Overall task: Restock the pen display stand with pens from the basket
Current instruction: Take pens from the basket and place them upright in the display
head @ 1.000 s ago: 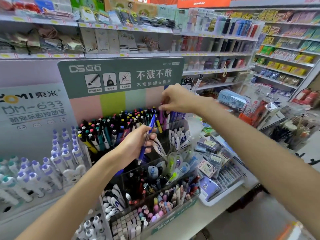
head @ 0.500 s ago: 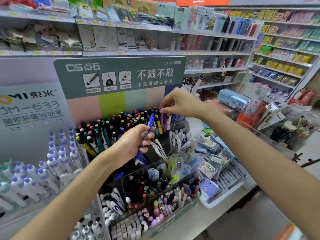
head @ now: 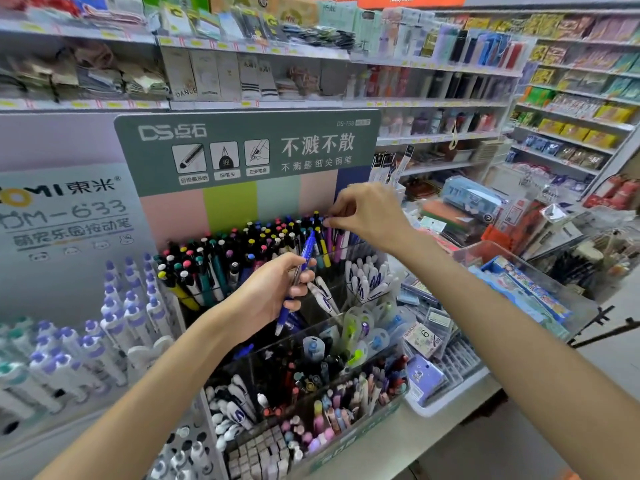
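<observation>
At the far left we saw rows of purple-capped white pens (head: 114, 327) beside the pen display stand (head: 249, 157) with its grey-green header. Our left hand (head: 273, 296) gripped a blue pen (head: 298, 275), held tilted just in front of the stand's packed upper tier. Further right, our right hand (head: 367, 213) pinched the top of a pen in the back row (head: 277, 233). Clear bins (head: 561, 299) stood to the right.
</observation>
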### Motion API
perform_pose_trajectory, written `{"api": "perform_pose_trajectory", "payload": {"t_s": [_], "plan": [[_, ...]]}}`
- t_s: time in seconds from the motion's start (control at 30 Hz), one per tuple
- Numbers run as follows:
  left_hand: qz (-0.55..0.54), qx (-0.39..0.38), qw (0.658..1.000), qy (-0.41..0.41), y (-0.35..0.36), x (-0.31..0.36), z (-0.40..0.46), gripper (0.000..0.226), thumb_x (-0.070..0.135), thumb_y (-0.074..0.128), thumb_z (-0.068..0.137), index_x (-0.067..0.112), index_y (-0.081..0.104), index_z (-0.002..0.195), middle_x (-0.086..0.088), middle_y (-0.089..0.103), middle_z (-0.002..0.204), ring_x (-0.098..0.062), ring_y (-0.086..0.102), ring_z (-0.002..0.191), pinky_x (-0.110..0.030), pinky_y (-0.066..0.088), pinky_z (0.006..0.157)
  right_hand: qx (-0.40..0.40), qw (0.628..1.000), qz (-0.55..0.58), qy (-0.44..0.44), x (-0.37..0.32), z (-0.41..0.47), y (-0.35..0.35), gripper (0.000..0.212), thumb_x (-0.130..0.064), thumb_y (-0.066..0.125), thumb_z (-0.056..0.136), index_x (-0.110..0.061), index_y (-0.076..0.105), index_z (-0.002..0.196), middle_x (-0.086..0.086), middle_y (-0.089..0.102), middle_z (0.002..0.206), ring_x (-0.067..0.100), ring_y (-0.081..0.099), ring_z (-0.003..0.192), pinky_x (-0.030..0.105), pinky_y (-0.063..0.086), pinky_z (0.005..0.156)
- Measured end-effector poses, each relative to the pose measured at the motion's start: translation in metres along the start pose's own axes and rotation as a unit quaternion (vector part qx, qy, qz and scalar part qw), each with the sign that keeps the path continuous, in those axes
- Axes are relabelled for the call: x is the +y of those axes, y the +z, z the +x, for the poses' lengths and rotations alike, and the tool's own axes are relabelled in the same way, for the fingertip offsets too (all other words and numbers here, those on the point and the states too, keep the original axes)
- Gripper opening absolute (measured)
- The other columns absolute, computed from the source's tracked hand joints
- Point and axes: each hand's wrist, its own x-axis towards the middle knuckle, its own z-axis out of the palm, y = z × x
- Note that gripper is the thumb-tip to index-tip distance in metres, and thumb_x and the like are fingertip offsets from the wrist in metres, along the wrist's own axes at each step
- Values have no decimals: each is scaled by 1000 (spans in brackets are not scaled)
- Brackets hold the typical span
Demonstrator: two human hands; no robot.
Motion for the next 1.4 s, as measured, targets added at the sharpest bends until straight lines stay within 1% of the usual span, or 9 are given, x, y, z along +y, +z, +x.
{"api": "perform_pose_trajectory", "payload": {"t_s": [0.33, 0.5, 0.57, 0.7, 0.8, 0.9, 0.97, 1.07, 1.4], "plan": [[-17, -3, 1000, -12, 7, -2, 1, 24, 16, 27, 98, 13, 46, 84, 7, 43, 47, -4, 32, 31, -13, 23, 31, -3, 993, -93, -77, 0, -22, 4, 18, -30, 70, 84, -20, 71, 99, -1, 63, 98, 20, 57, 93, 30, 41, 66], [43, 11, 998, 46, 19, 1, -5, 18, 15, 39, 101, 12, 54, 93, 8, 62, 55, -3, 54, 42, -17, 47, 41, 35, 978, 178, 107, -13, -37, -18, 21, -30, 63, 90, -18, 70, 106, -11, 64, 78, 2, 56, 69, 18, 45, 68], [104, 12, 991, 86, 29, 2, -9, 12, 15, 46, 100, 11, 58, 100, 5, 67, 71, -3, 61, 54, -19, 54, 51, -56, 943, 277, 174, -19, -52, -28, 23, -38, 59, 92, -19, 73, 95, -19, 60, 59, -6, 53, 54, 9, 41, 56], [193, -11, 968, 162, 52, 4, -6, 25, 18, 55, 96, 5, 61, 116, 1, 69, 91, -1, 67, 68, -19, 57, 68, -61, 923, 331, 189, -12, -72, -36, 20, -28, 62, 92, -14, 72, 82, -9, 64, 60, 0, 56, 55, 12, 44, 54], [337, 27, 899, 280, 55, 8, 2, 22, 15, 65, 90, 15, 66, 112, 7, 70, 95, 0, 67, 83, -21, 55, 84, 68, 891, 377, 243, 12, -77, -49, 17, -20, 59, 94, -8, 70, 90, 0, 67, 72, 6, 63, 61, 16, 50, 58], [505, 162, 742, 410, 47, 18, 14, 25, 16, 68, 85, 23, 68, 109, 10, 70, 101, -8, 64, 92, -30, 53, 83, 211, 855, 379, 286, 43, -76, -61, 18, -19, 57, 95, -10, 67, 82, 3, 66, 71, 6, 65, 59, 17, 53, 62], [601, 215, 636, 434, 47, 26, 26, 29, 23, 67, 86, 27, 65, 115, 8, 66, 109, -15, 57, 102, -33, 50, 78, 251, 853, 354, 289, 55, -73, -59, 21, -21, 59, 94, -13, 65, 76, 1, 66, 69, 10, 65, 60, 23, 55, 66], [706, 200, 553, 396, 55, 32, 51, 37, 33, 66, 87, 26, 61, 123, 3, 61, 119, -20, 50, 111, -34, 43, 81, 261, 876, 304, 269, 55, -68, -46, 19, -22, 59, 94, -10, 66, 80, -2, 65, 67, 13, 67, 63, 27, 56, 69], [682, 258, 577, 368, 58, 30, 74, 18, 26, 60, 88, 23, 66, 105, 1, 63, 108, -24, 51, 106, -30, 34, 66, 165, 951, 217, 144, 48, -45, -16, 12, -21, 66, 88, -14, 67, 78, 3, 68, 70, 21, 69, 70, 45, 57, 73]]}}
